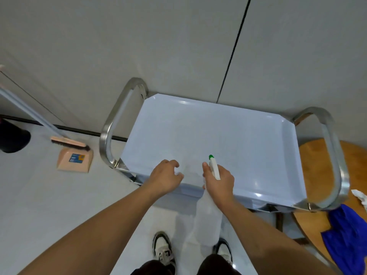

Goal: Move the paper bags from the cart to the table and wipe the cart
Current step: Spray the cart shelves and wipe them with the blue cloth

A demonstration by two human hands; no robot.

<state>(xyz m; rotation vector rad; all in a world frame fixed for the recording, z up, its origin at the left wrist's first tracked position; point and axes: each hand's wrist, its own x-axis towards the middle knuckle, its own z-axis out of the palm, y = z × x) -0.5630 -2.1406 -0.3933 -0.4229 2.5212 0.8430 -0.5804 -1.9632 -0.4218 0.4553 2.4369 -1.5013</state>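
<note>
- Pale grey floor and grey wall panels; the cart stands against the far wall, seen from above.
- Pale blue plastic cart tray [210,135] with a raised rim, set in a polished steel tube frame [111,128] with loop handles at left and right. No paper bags show on it, so the wiping part looks to be the step in hand.
- Handling, as judged: the tray is smooth, glossy and rigid, likely slick once wetted. The cart may roll under a push, so steady it at the near rim or a steel handle.
- Right hand [219,183] is curled round a translucent white spray bottle with a green nozzle tip [214,167], nozzle aimed far over the tray; the bottle body hangs below the near rim. Looks light; best held at the neck.
- Left hand [165,177] hovers at the near rim, fingers loosely curled, holding nothing; whether it touches the rim I cannot tell.
- Right: round wooden table [317,175] just beside the cart, with a crumpled blue cloth [345,239] at its near edge, soft and limp, the likely wiper.
- Left floor: pink dustpan [74,159] and brush [69,141].
</note>
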